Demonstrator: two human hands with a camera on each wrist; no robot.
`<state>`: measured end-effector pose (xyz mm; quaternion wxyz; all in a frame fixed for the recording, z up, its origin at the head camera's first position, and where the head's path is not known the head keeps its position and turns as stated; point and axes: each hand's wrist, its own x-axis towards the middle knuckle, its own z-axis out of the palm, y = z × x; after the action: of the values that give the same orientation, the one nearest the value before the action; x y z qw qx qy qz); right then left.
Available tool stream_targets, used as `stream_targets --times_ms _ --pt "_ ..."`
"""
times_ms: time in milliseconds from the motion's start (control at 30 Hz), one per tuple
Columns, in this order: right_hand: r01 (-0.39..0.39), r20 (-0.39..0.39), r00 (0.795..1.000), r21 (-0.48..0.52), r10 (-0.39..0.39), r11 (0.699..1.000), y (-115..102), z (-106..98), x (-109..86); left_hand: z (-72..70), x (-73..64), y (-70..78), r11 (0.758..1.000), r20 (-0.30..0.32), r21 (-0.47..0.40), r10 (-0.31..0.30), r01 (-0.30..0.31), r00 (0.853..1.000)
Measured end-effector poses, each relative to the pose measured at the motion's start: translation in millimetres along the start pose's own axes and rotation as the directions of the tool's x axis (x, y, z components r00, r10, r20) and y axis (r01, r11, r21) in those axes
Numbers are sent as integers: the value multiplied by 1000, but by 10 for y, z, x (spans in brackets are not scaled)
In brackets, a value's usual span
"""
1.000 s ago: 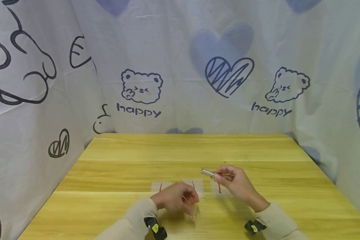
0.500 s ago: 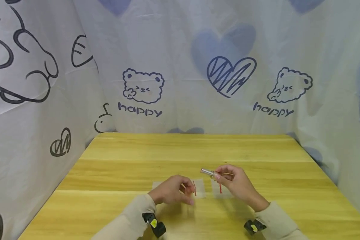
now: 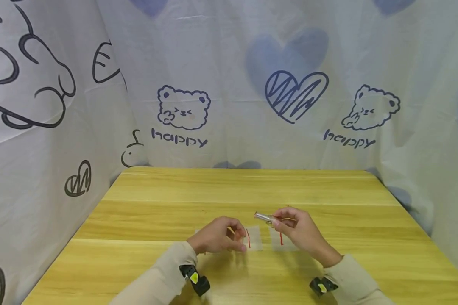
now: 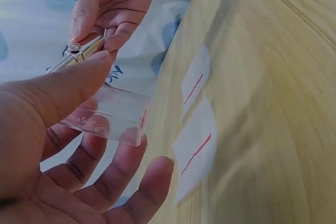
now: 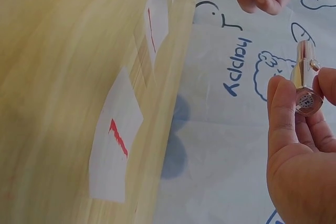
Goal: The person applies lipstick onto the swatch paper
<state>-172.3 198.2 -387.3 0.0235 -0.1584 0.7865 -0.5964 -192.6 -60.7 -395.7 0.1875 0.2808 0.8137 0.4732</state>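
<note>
My right hand [image 3: 301,228] pinches a lipstick [image 3: 263,217] by its base above the table. The tube is shiny silver and gold, with a round label on its bottom [image 5: 306,100] in the right wrist view. To the left, my left hand [image 3: 218,236] holds a clear plastic lipstick cap [image 4: 107,115] between thumb and fingers. Cap and lipstick are apart. Beneath the hands, a middle paper slip [image 3: 255,239] and a right paper slip [image 3: 286,242] lie on the table, each with a red stroke. A further slip is mostly hidden behind my left hand.
The wooden table [image 3: 168,199] reaches back to a white curtain [image 3: 229,118] printed with hearts and bears. Curtain also hangs along both sides. Each wrist carries a black strap with a small camera.
My left hand has moved up and slightly left with the cap, uncovering more of the middle slip and covering the left one. My right hand with the lipstick stays nearly still.
</note>
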Motion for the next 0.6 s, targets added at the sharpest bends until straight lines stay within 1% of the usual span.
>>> stream_targets --times_ms 200,267,333,500,600 --pt "11 12 1000 5 -11 1000 7 19 13 -13 1 23 997 6 -72 -14 15 1000" --pt "22 22 1000 3 -22 1000 6 26 18 -15 3 27 997 7 -78 -17 17 1000" --pt "34 31 999 2 -34 999 5 34 23 -19 5 26 998 2 -53 -13 13 1000" --pt "46 44 998 5 -47 999 8 57 36 -33 18 23 999 -14 53 10 -10 1000" --pt "47 46 998 1 -47 999 3 76 37 -35 24 20 997 -24 81 13 -11 1000"
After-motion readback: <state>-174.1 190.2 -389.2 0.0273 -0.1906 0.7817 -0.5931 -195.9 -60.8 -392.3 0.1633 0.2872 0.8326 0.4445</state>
